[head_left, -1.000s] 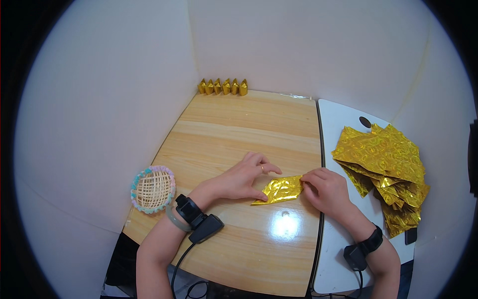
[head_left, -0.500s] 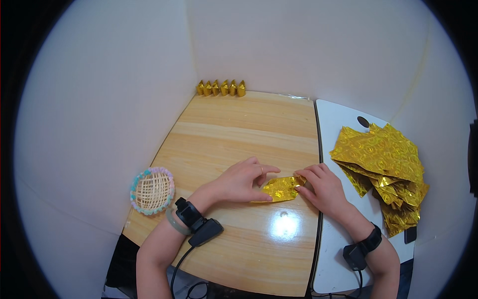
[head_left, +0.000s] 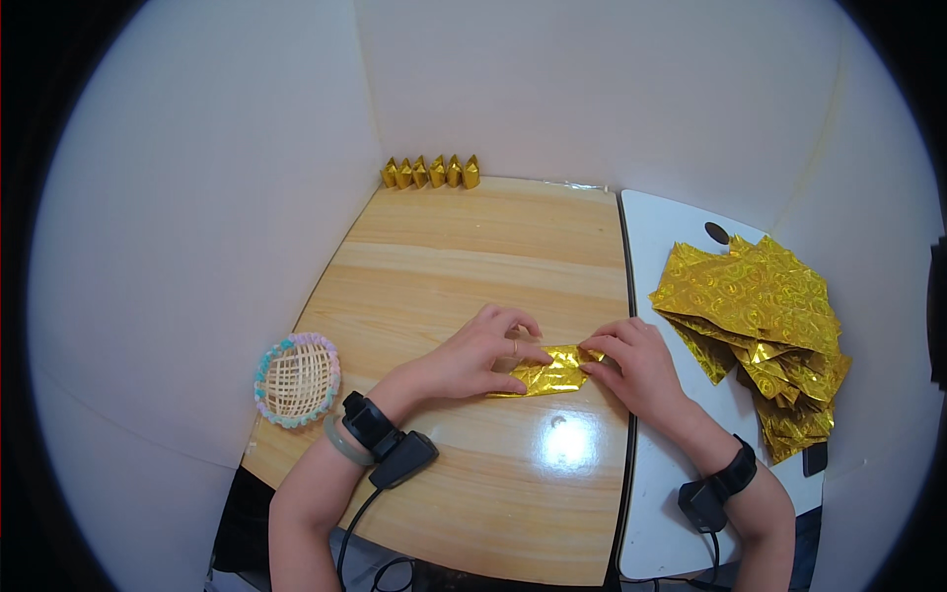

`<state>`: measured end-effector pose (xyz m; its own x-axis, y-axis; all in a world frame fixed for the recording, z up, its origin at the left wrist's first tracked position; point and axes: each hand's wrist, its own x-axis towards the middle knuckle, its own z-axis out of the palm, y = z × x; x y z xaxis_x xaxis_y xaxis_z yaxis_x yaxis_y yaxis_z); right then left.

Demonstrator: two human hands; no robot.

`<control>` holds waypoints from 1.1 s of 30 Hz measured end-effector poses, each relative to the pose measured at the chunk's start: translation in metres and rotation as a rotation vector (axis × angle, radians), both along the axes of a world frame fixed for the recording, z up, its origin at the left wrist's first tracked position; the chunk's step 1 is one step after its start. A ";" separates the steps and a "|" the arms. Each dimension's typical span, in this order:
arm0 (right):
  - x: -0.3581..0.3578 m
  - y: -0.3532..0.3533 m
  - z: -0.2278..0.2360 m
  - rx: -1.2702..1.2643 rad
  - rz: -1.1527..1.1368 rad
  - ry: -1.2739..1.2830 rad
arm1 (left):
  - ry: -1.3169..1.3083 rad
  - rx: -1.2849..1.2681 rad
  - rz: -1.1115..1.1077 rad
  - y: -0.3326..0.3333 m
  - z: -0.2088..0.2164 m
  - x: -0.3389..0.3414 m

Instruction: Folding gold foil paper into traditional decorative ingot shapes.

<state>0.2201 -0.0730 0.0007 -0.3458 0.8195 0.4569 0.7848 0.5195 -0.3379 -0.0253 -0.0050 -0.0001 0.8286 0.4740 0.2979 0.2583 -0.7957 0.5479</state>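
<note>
A shiny gold foil paper (head_left: pixel 554 377), folded into a narrow strip, lies on the wooden tabletop between my hands. My left hand (head_left: pixel 485 357) rests at the strip's left end, thumb along the near edge and a fingertip pressing on top. At the other end, my right hand (head_left: pixel 636 370) pinches the right tip between thumb and fingers. That corner looks folded inward, partly covered by the fingertips.
Several folded gold pieces (head_left: pixel 437 173) stand in a row at the far left edge. A small woven basket (head_left: pixel 297 381) with a pastel rim sits at left. Gold foil sheets (head_left: pixel 755 306) are heaped on the white board (head_left: pixel 659 474) at right. Pale walls (head_left: pixel 592 89) enclose the table.
My left fingers have come down onto the foil strip, one fingertip now pressing its top. The right hand keeps its pinch at the right tip. The whole view has shifted slightly.
</note>
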 end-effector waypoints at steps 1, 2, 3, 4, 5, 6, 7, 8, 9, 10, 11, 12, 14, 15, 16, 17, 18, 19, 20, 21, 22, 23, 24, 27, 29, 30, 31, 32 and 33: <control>0.000 -0.001 0.003 0.056 -0.015 -0.040 | 0.031 -0.007 -0.020 0.002 0.000 -0.001; -0.001 -0.001 0.005 0.111 -0.031 -0.080 | 0.061 -0.015 -0.041 0.003 -0.001 -0.002; 0.000 -0.001 0.005 0.110 -0.031 -0.081 | 0.061 -0.016 -0.041 0.003 0.000 -0.002; 0.001 0.000 0.005 -0.005 -0.055 -0.045 | 0.064 -0.035 -0.019 0.001 0.001 -0.003; 0.003 0.000 0.005 -0.120 -0.079 -0.010 | 0.067 -0.054 0.003 0.001 0.003 -0.003; 0.005 0.000 0.004 -0.120 -0.078 -0.012 | 0.064 -0.054 0.004 0.000 0.004 -0.003; 0.006 -0.001 0.002 -0.061 -0.123 -0.053 | 0.070 -0.061 0.002 0.001 0.006 -0.003; 0.006 -0.001 0.001 -0.001 -0.165 -0.092 | 0.077 -0.068 0.003 0.001 0.008 -0.004; 0.004 -0.001 0.004 -0.001 -0.159 -0.094 | 0.074 -0.068 0.008 0.001 0.008 -0.004; 0.002 -0.001 0.008 0.154 -0.129 -0.131 | 0.047 -0.031 -0.016 0.000 0.008 -0.003; 0.000 -0.002 0.011 0.309 -0.101 -0.167 | 0.019 0.007 -0.043 0.000 0.008 -0.002; 0.000 -0.002 0.008 0.309 -0.098 -0.170 | 0.016 0.007 -0.040 0.001 0.006 -0.001; 0.000 -0.001 0.000 0.038 0.146 -0.072 | 0.003 -0.050 -0.051 0.002 0.002 -0.001; 0.000 -0.001 0.002 0.037 0.147 -0.075 | 0.000 -0.051 -0.049 0.002 0.002 0.000; 0.000 -0.002 0.007 0.033 0.161 -0.076 | -0.014 -0.015 -0.046 0.002 0.004 0.001; -0.001 -0.002 0.011 0.029 0.177 -0.074 | -0.026 0.020 -0.040 0.001 0.005 0.001; -0.003 -0.003 0.014 0.028 0.181 -0.074 | -0.026 0.020 -0.036 0.000 0.006 0.002; -0.007 -0.005 0.016 0.022 0.176 -0.083 | 0.011 0.047 -0.019 -0.001 0.007 0.004; -0.008 -0.006 0.018 0.017 0.168 -0.095 | 0.047 0.076 -0.005 -0.002 0.008 0.006; -0.008 -0.006 0.018 0.018 0.169 -0.097 | 0.045 0.077 -0.004 -0.001 0.007 0.006; -0.008 -0.005 0.018 0.014 0.171 -0.102 | 0.017 0.097 -0.001 -0.001 0.004 0.006; -0.008 -0.005 0.016 0.009 0.172 -0.108 | -0.010 0.117 -0.001 -0.001 0.002 0.007; -0.007 -0.004 0.015 0.009 0.171 -0.110 | -0.013 0.117 -0.002 -0.002 0.001 0.007; -0.006 -0.002 0.010 0.055 0.155 -0.125 | -0.081 0.142 0.025 -0.003 0.001 0.007; -0.005 0.000 0.005 -0.006 0.074 -0.030 | -0.057 0.068 0.120 0.000 -0.003 0.009; -0.006 0.001 0.003 -0.006 0.073 -0.031 | -0.058 0.068 0.119 -0.001 -0.004 0.010; -0.008 0.002 0.002 -0.064 0.015 0.032 | -0.064 -0.046 0.195 -0.002 -0.003 0.010; -0.011 0.003 0.001 -0.120 -0.041 0.095 | -0.070 -0.160 0.272 -0.003 -0.002 0.011; -0.012 0.002 0.002 -0.120 -0.043 0.096 | -0.069 -0.159 0.271 -0.003 -0.003 0.012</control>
